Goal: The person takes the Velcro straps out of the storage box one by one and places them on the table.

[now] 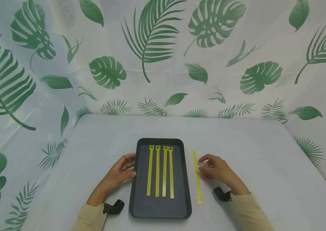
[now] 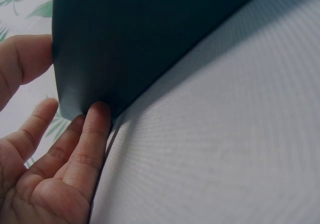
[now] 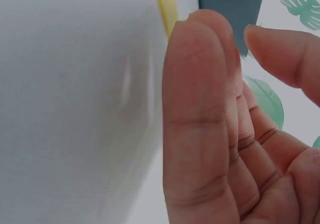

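Observation:
A dark grey rectangular tray (image 1: 160, 210) lies on the table, holding several yellow cable ties (image 1: 157, 173) side by side, slotted heads at the far end. My left hand (image 1: 121, 170) touches the tray's left side, thumb and fingertips against its wall; the left wrist view shows fingers (image 2: 95, 134) on the dark wall (image 2: 125, 39). To the right of the tray lies one more yellow cable tie (image 1: 196, 176), its slotted head toward me. Beside it is my right hand (image 1: 216, 168), fingers loosely bent. In the right wrist view a gap separates thumb and fingers; whether they touch the tie (image 3: 167, 7) I cannot tell.
A white cloth covers the table (image 1: 108, 128). Behind it and along both sides hangs a white sheet (image 1: 163, 89) printed with green leaves. Each wrist carries a small black camera, one at the left cuff (image 1: 113, 207) and one at the right (image 1: 221, 194).

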`<state>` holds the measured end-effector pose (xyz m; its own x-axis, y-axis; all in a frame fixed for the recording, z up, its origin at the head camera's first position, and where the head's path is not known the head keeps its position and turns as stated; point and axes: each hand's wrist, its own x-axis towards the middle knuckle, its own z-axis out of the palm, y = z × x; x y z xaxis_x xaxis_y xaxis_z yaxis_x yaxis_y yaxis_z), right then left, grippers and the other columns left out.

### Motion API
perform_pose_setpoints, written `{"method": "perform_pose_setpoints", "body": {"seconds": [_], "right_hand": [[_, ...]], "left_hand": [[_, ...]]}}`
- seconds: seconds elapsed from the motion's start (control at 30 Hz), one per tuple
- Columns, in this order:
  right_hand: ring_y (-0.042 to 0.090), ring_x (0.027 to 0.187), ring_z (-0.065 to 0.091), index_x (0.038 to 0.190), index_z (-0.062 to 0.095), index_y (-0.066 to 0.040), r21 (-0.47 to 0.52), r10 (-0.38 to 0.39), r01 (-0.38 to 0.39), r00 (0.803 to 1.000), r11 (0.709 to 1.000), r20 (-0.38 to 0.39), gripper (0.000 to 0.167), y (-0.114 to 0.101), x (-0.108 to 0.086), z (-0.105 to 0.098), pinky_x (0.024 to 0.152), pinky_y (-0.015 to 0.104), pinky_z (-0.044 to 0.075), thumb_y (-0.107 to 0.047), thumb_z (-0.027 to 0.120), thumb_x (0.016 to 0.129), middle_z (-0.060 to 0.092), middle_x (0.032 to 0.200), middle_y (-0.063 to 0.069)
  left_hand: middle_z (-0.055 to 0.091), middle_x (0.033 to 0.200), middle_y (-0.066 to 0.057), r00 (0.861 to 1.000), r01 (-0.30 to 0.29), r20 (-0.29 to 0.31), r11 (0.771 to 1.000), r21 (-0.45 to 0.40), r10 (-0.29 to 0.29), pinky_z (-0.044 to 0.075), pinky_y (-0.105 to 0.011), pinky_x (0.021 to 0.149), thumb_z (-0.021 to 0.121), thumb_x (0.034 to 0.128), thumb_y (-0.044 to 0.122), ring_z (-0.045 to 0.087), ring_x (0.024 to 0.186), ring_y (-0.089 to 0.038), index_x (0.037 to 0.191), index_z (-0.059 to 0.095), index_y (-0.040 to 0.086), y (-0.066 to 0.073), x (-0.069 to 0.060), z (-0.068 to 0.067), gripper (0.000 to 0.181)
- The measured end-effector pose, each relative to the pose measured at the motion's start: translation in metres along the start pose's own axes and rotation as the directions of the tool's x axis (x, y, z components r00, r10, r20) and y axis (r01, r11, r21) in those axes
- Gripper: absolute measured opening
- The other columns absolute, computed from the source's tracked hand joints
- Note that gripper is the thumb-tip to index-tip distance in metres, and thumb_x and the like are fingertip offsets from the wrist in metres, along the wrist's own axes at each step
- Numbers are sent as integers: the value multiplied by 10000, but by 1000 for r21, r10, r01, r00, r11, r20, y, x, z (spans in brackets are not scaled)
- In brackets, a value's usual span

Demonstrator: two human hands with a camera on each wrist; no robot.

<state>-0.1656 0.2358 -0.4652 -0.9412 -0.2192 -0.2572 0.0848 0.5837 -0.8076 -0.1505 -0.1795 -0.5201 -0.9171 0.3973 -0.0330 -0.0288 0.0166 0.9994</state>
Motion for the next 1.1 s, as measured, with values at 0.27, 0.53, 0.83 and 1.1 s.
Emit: {"method": "perform_pose_setpoints", "body": {"seconds": [0.27,0.53,0.83,1.1], "right_hand": [[227,750,726,1285,621,112,97,-180,174,981,980,66,331,-8,7,-2,666,309,627,-20,727,1001,699,891,104],[239,743,728,1284,630,109,79,-257,250,962,965,95,329,-24,17,2,669,325,638,-39,738,1011,701,901,162],[270,741,708,1301,617,129,110,-331,318,932,942,145,321,-41,28,8,676,394,648,-8,706,1026,702,910,125],[231,798,684,1305,617,140,107,-375,361,910,927,177,282,-51,40,13,719,414,626,22,624,1049,695,978,158]], "left_hand": [[366,1651,-352,1000,-3,-1,1000,-5,3,508,-223,1092,711,1015,17,363,1534,-527,1624,314,-101,1,-2,0,736],[366,1644,-362,1000,-8,-3,1000,-12,8,520,-226,1079,718,1003,6,363,1528,-540,1617,316,-109,0,-1,-1,743],[345,1650,-366,1000,-24,17,1000,-9,24,525,-229,1074,705,1029,31,362,1527,-539,1622,305,-113,-1,-1,-2,730],[333,1662,-351,1000,-15,27,1000,-26,15,534,-240,1066,694,1038,30,350,1536,-536,1635,301,-90,-1,-1,-1,725]]}}
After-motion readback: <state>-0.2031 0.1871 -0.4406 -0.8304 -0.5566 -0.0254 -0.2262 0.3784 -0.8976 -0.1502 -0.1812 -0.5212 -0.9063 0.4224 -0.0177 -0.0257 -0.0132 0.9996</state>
